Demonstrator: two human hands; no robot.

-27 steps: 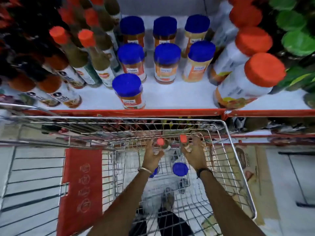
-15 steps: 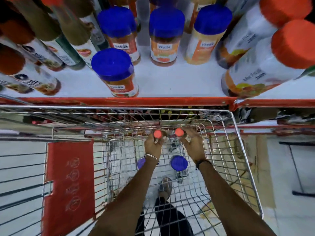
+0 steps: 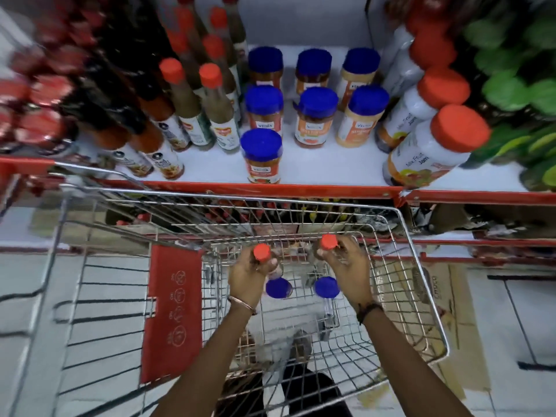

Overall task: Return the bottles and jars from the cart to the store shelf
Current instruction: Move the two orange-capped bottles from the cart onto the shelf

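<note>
Both hands are down in the wire cart [image 3: 421, 266]. The left hand [image 3: 249, 275] has its fingers wrapped tight around a bottle with a red cap [image 3: 261, 252]. The right hand [image 3: 346, 260] grips another red-capped bottle [image 3: 328, 242] the same way. Two blue-lidded jars [image 3: 278, 288] stand in the cart just below the hands. The shelf [image 3: 210, 164] above holds more jars and bottles.

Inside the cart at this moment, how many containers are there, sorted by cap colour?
Red-capped bottles: 2, one gripped in the left hand with its cap at, one in the right hand with its cap at.
Blue-lidded jars: 2, standing on the cart floor at and.
Total: 4 visible in the cart.
</note>
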